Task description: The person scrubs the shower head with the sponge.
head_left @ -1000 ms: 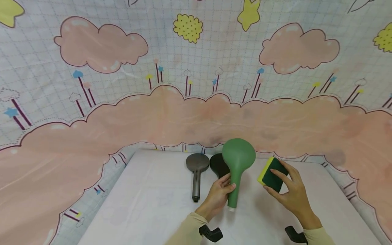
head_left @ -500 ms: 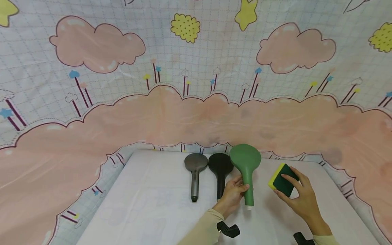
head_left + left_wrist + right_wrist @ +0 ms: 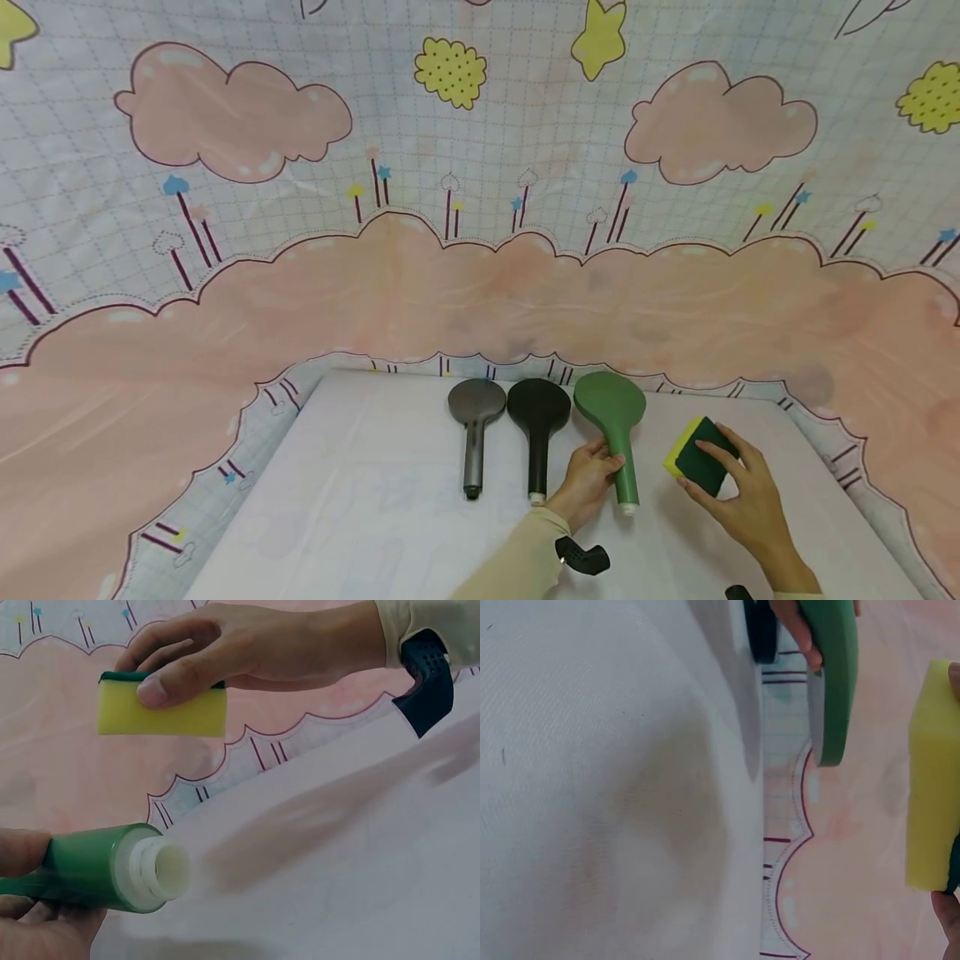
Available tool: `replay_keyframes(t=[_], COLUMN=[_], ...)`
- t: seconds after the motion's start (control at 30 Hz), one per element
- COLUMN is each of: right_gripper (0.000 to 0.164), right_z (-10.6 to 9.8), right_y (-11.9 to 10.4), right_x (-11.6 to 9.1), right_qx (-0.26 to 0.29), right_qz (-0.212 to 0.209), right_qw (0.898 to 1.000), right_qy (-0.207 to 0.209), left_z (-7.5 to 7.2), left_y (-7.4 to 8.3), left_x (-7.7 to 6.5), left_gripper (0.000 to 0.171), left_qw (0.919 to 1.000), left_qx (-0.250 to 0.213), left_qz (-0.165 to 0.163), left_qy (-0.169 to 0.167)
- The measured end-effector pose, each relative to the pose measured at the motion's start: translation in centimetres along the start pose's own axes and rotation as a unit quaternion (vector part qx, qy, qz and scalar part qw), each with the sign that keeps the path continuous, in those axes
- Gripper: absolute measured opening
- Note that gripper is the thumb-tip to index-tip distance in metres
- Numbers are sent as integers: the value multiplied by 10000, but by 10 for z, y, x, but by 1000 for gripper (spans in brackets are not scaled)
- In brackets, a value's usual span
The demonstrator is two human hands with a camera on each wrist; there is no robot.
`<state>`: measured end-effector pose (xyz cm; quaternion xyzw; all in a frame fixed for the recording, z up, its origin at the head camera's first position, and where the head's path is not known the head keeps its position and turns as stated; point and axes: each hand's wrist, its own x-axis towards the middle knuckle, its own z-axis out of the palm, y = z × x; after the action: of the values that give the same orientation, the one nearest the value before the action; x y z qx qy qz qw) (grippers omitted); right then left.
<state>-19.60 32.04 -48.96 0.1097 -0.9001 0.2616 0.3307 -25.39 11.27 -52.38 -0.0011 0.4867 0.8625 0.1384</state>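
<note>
By the far edge of the tabletop [image 3: 330,500], the left grip [image 3: 583,485] is curled round one green shower head [image 3: 611,404], long axis near-to-far, round head toward that edge. The right grip [image 3: 750,490] pinches one sponge [image 3: 703,460]. One grey shower head [image 3: 476,402] and one black shower head [image 3: 538,402] lie leftward.
</note>
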Motion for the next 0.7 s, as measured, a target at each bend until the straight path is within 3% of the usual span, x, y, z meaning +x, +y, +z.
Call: replay_keyframes(t=[0.37,0.7], right_gripper=[65,67], right_z=[0,4], right_y=[4,7], right_x=[-4,-8], right_qx=[-9,-2], right_qz=[28,14], right_qw=[10000,10000], right_qy=[-15,-3], left_z=[4,8], left_y=[-9,-13], left_x=[12,20], left_gripper=[44,44], left_qw=[9986,9983], left_qx=[325,136], left_qz=[-99,-187], left_qy=[401,530])
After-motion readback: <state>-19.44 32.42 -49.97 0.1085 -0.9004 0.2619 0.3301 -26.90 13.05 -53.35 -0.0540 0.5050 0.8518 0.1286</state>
